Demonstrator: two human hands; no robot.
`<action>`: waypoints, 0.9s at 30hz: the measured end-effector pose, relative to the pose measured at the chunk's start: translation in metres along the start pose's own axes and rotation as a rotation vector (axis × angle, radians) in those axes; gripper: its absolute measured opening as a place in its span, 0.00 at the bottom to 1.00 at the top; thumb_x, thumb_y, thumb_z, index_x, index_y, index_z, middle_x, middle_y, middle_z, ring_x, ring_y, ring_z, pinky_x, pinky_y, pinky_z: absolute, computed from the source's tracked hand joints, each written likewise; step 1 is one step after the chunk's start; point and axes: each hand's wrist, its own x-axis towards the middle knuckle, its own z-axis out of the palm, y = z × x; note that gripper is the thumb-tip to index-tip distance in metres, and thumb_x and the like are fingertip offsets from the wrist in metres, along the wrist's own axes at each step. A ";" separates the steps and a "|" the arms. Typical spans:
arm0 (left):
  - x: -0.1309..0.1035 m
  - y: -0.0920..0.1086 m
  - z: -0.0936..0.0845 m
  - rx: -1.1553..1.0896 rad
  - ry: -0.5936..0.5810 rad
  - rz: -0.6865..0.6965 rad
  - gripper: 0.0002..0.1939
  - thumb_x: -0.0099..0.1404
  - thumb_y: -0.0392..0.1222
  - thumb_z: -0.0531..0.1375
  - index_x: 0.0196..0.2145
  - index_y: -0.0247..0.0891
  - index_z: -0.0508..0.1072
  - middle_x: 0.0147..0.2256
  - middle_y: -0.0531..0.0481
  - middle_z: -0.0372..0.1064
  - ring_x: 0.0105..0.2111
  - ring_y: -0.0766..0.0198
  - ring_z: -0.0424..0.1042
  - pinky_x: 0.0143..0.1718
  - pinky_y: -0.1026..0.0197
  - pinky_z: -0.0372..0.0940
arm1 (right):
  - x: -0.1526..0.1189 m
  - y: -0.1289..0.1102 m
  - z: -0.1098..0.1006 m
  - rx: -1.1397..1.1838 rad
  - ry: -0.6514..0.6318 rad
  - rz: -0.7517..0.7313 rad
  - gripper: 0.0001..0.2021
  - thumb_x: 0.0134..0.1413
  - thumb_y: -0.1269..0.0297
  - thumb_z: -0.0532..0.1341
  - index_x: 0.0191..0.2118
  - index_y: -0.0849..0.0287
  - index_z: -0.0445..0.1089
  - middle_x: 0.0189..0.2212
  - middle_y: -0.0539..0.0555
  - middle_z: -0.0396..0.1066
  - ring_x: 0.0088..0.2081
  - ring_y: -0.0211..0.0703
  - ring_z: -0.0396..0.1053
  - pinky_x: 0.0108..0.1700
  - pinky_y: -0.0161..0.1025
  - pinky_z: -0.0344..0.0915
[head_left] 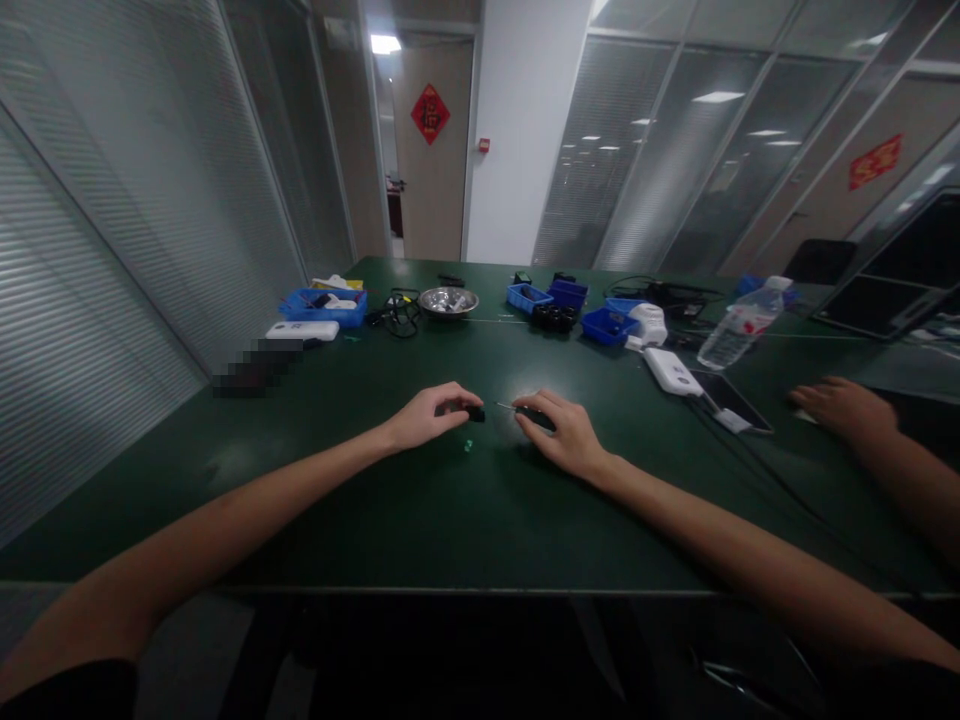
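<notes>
Left grip (421, 418) pinches a black part (476, 413) at its tips; right grip (568, 433) clasps a thin-shafted tool (535, 417).

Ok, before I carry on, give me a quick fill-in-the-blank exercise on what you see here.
1. The left hand holds a small part coloured ____.
2. The right hand holds a thin-shafted tool, its tip pointing towards the ____ hand.
3. The small bits lying on the table between the forearms are ____.
4. From the person's viewpoint, the plastic bottle is to the ____ of both their hands.

Missing words: black; left; green; right.
</notes>
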 end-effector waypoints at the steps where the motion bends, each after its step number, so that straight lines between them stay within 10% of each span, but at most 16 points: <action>1: -0.001 0.005 -0.002 0.009 -0.061 0.036 0.15 0.74 0.42 0.59 0.54 0.40 0.78 0.50 0.44 0.73 0.46 0.59 0.73 0.48 0.57 0.67 | 0.000 0.000 0.000 0.002 -0.003 0.001 0.11 0.73 0.59 0.60 0.53 0.53 0.74 0.43 0.56 0.77 0.40 0.48 0.76 0.42 0.43 0.70; 12: -0.026 0.006 -0.024 0.338 -0.257 0.137 0.13 0.70 0.30 0.58 0.49 0.41 0.75 0.49 0.45 0.73 0.52 0.56 0.71 0.58 0.50 0.64 | 0.000 -0.002 -0.002 0.016 -0.014 -0.005 0.11 0.73 0.58 0.59 0.53 0.53 0.74 0.42 0.56 0.77 0.40 0.48 0.76 0.41 0.44 0.70; 27: -0.009 0.024 0.000 0.369 -0.372 0.385 0.17 0.71 0.32 0.59 0.54 0.43 0.77 0.51 0.41 0.78 0.53 0.52 0.74 0.58 0.47 0.66 | 0.001 -0.001 -0.001 0.046 -0.011 -0.004 0.11 0.72 0.58 0.60 0.53 0.53 0.74 0.41 0.56 0.77 0.39 0.48 0.76 0.42 0.44 0.72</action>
